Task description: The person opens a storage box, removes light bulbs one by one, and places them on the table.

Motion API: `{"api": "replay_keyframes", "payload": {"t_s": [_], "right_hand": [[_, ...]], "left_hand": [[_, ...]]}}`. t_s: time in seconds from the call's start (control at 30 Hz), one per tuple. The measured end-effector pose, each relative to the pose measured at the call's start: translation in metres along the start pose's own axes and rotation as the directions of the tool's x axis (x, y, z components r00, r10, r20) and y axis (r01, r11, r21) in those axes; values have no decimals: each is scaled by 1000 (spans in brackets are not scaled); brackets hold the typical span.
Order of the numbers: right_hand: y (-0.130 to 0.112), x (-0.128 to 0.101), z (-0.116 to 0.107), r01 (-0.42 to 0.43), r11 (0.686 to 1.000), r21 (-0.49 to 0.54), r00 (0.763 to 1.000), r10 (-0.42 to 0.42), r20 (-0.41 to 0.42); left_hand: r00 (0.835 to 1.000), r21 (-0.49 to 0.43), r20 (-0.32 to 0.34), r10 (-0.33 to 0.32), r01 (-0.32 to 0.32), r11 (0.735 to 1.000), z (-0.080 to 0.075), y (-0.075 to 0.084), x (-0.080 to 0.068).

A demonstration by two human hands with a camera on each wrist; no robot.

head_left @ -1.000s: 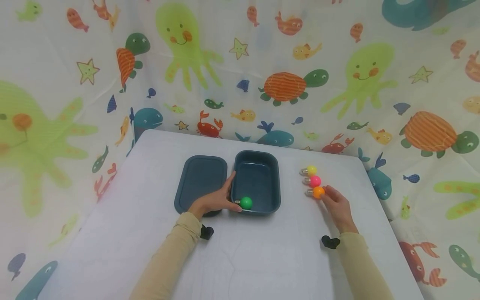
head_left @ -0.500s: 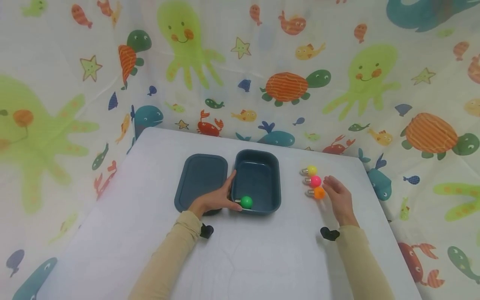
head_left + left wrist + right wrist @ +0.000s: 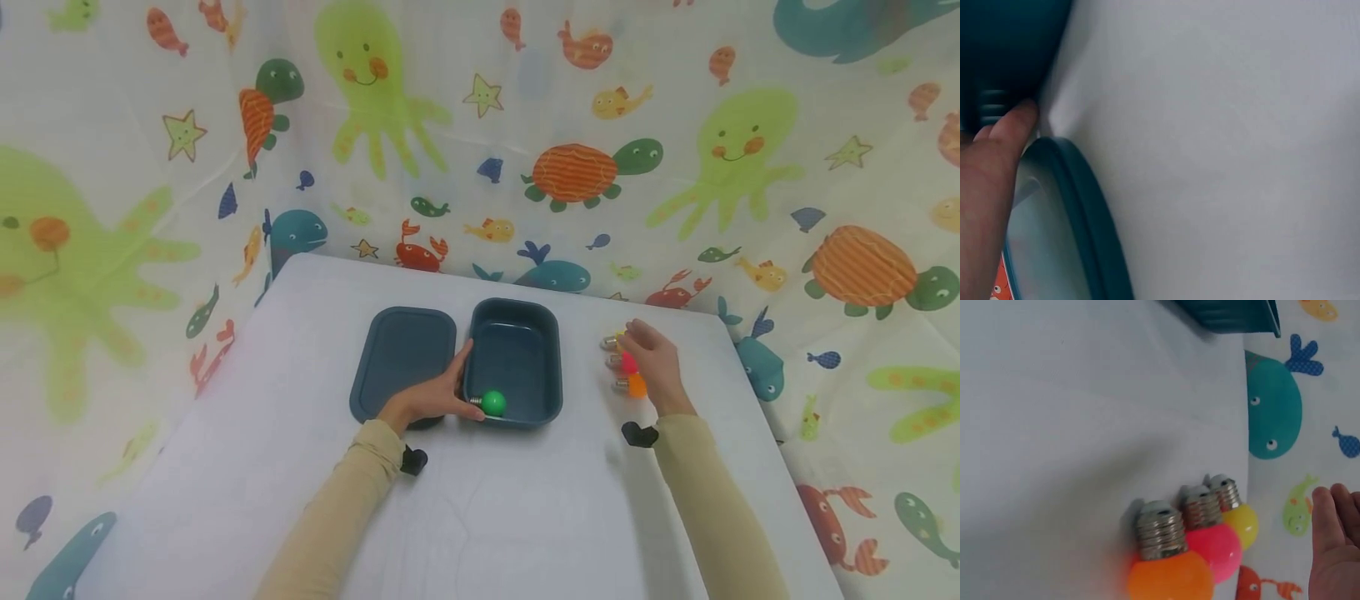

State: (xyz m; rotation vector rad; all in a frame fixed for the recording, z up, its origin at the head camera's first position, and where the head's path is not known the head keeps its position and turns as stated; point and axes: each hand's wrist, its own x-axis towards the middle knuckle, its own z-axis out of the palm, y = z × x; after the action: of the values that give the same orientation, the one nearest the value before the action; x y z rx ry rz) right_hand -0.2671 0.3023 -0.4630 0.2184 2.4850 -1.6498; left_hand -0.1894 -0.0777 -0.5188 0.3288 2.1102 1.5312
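Note:
A dark teal bin (image 3: 551,367) stands mid-table with a green bulb (image 3: 492,402) in its near left corner. My left hand (image 3: 433,392) rests at that corner, fingers straight along the bin's left wall (image 3: 1004,56) and thumb by the near rim. One fingertip (image 3: 1013,122) touches the bin beside the lid's rim (image 3: 1079,212). My right hand (image 3: 651,360) hovers with relaxed fingers (image 3: 1335,550) over a row of three bulbs, touching none: orange (image 3: 1169,572), pink (image 3: 1216,547), yellow (image 3: 1241,524). In the head view it partly covers the orange bulb (image 3: 637,386) and pink bulb (image 3: 628,365).
The bin's flat teal lid (image 3: 402,354) lies just left of the bin. A white table (image 3: 480,517) carries everything. Sea-animal printed cloth (image 3: 570,167) hangs behind and at both sides, close to the table's far and right edges.
My right hand has moved from beside the orange bulb forward and left, now over the bulb row. The left hand, bin and green bulb have stayed put.

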Motion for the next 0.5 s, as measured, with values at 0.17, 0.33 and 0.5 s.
{"api": "replay_keyframes", "payload": {"t_s": [0.17,0.33,0.5], "right_hand": [[-18,1,13,53,998,20,997,-54,52],[-35,1,26,43,999,-4,995,-42,95],[-46,2,37,20,999,-28,993,-17,120]], "left_hand": [[1000,-11,-6,1,-1,1000,3,0,-2],[1000,-17,-8,-6,5,1000,5,0,-4],[1000,-21,-11,-6,5,1000,8,1,-6]]}}
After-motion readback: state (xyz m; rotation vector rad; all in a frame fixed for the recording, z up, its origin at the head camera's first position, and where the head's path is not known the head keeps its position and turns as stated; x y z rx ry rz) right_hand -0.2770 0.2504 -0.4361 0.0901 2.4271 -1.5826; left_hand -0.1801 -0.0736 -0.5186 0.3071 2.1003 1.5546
